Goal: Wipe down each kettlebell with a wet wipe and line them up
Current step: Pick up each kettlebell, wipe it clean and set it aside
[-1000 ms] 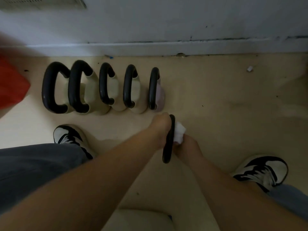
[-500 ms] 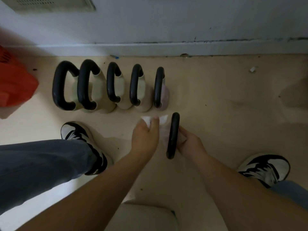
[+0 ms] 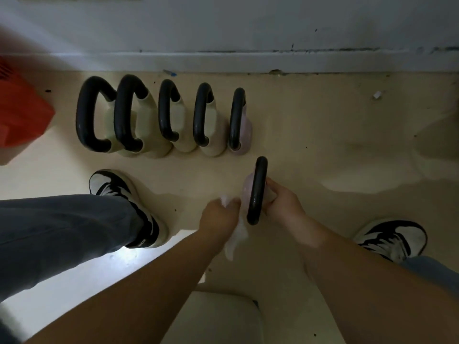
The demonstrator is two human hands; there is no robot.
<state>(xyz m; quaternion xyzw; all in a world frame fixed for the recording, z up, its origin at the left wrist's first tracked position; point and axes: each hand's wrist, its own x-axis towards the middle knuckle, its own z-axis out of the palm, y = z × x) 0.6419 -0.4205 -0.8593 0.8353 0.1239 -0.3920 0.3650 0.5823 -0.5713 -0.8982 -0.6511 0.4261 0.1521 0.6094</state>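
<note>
Far to the left of the fingers sits a red box (image 3: 22,115). Beyond the fingertips, against the wall (image 3: 223,26), a row of five kettlebells (image 3: 165,110) stands side by side, handles all turned the same way. Those look done with. The left hand (image 3: 218,219) is clenched round a crumpled wet wipe (image 3: 236,240), which trails out below the fist and lies close against the left flank of the sixth kettlebell (image 3: 257,189). That one, pale pink with a black handle, is held between the two hands, apart from the row and just short of its right end; whether it rests on the floor I cannot tell. The right hand (image 3: 283,202) grasps it from the other side, fingers curled in by the handle. I'd say the job is nearly through: this last one wants its wipe finished, then a place beside the pink bell ending the row.
</note>
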